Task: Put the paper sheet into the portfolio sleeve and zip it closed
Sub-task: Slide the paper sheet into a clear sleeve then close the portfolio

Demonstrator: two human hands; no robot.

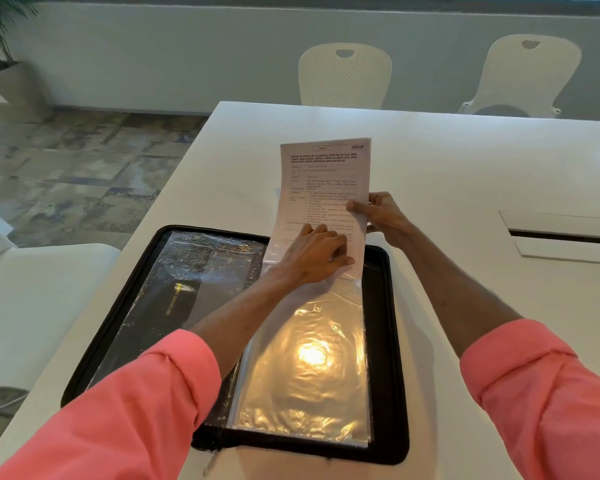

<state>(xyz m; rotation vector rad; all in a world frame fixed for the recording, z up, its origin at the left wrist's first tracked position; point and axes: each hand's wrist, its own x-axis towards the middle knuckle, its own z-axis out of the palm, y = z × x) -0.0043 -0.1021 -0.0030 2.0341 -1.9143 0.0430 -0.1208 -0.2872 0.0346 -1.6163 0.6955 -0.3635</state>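
White table [465, 161], open portfolio [383, 341], tiled floor [84, 174], two chairs [344, 76] beyond.

The paper sheet [323, 181] in the grip is white with black print. Below it, the portfolio [383, 341] is black and its clear sleeve [312, 368] shines yellow. Both cuffs [174, 372] are pink.

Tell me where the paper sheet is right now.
In the head view the paper sheet stands near the middle of the table, at the top of the clear sleeve in the open portfolio, held between the left hand and right hand.
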